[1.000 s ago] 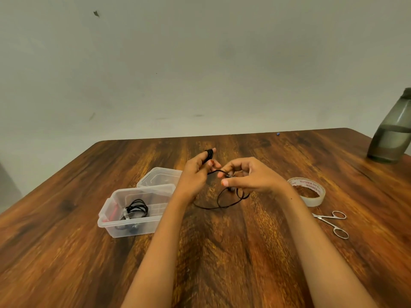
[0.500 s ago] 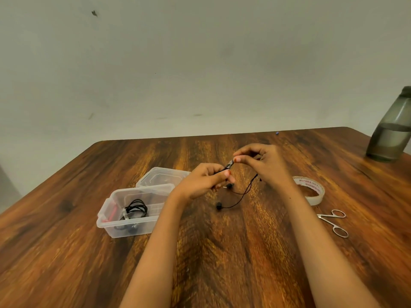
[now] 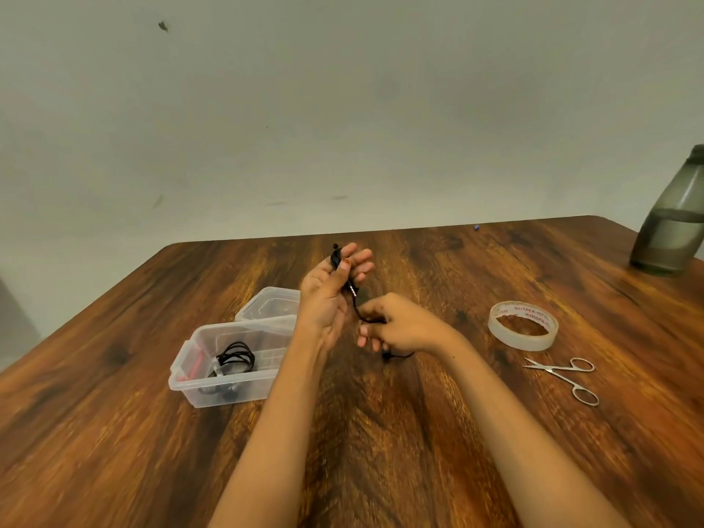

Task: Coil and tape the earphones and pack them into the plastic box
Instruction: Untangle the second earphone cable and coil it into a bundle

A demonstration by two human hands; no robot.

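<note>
My left hand [image 3: 331, 295] is raised palm-up above the wooden table, with black earphone cable [image 3: 356, 304] wound around its fingers and pinned by the thumb; the silver plug hangs just below. My right hand [image 3: 400, 325] sits lower and to the right, pinching the loose end of the same cable, and one earbud [image 3: 386, 356] dangles under it. A clear plastic box [image 3: 190, 360] to the left holds a coiled black earphone [image 3: 236, 358]. The tape roll [image 3: 522, 325] lies to the right.
The box's clear lid [image 3: 268, 304] lies behind the box. Small silver scissors [image 3: 564, 377] rest right of my right forearm, below the tape. A dark water bottle [image 3: 674, 219] stands at the table's far right edge. A wall rises behind the table [image 3: 114, 432].
My left hand has lifted and turned palm-up with more cable wrapped on its fingers. My right hand has dropped lower, following the shortened loose end of the cable.
</note>
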